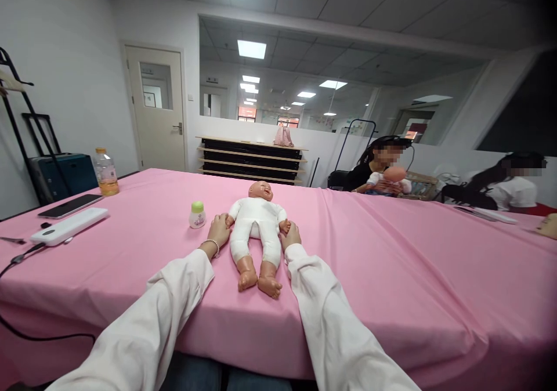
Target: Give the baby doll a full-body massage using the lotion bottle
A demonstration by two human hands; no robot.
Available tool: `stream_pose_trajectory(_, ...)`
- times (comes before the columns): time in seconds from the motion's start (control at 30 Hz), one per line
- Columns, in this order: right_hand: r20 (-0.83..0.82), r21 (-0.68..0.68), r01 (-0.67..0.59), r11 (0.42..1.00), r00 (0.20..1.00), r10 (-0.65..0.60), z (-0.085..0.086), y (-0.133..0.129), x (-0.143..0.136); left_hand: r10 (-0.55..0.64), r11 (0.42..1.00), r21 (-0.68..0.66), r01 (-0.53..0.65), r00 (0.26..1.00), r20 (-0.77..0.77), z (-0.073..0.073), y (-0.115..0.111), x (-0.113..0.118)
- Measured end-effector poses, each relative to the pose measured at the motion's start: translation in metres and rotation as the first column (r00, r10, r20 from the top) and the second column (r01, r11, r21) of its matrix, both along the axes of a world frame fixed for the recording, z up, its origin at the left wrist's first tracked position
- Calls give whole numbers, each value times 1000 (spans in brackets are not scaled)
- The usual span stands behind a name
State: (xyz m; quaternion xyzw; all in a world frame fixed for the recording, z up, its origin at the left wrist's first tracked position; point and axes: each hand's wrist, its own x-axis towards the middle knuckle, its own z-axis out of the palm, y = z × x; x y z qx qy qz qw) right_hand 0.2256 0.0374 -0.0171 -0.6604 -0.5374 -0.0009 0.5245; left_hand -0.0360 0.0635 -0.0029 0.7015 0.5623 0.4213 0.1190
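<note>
A baby doll with a white cloth body and bare plastic head, hands and feet lies on its back on the pink-covered table, feet toward me. My left hand, a beaded bracelet at its wrist, is closed around the doll's hand on the left side. On the other side my right hand grips the doll's other hand, fingers partly hidden. Just left of my left hand stands a small white bottle with a green cap.
At the left lie a white power strip-like device with a black cable and a dark tablet, beside a drink bottle. Across the table at right, a person holds another doll; a second person sits farther right.
</note>
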Motion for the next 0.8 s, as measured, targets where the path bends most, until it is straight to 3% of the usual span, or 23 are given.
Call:
stream_pose_trajectory(0.07, 6, -12, -3, 1000, 1000, 3, 6, 1, 0, 22, 995, 91, -27, 999, 48, 2, 2, 5)
stream_pose_trajectory(0.2, 10, 67, 25, 997, 1000, -25, 24, 10, 1, 52, 937, 314, -152, 951, 304, 11, 18, 20)
stream_pose_trajectory(0.33, -58, 210, 119, 970, 992, -109, 39, 37, 2, 58, 907, 352, -233, 895, 443, 24, 56, 37)
stream_pose_trajectory(0.43, -65, 255, 154, 955, 988, -142, 42, 66, 5, 44, 910, 349, -222, 891, 452, 29, 90, 49)
stream_pose_trajectory(0.57, -89, 228, 171, 958, 984, -154, 36, 99, 11, -4, 905, 389, -172, 911, 411, 21, 122, 60)
stream_pose_trajectory(0.7, -50, 173, 84, 981, 996, -77, 35, 112, 15, -19, 886, 440, -144, 938, 346, 9, 139, 65)
stream_pose_trajectory(0.8, 25, 183, 1, 983, 1000, -5, 37, 116, 18, -11, 939, 330, -97, 951, 310, 5, 150, 66)
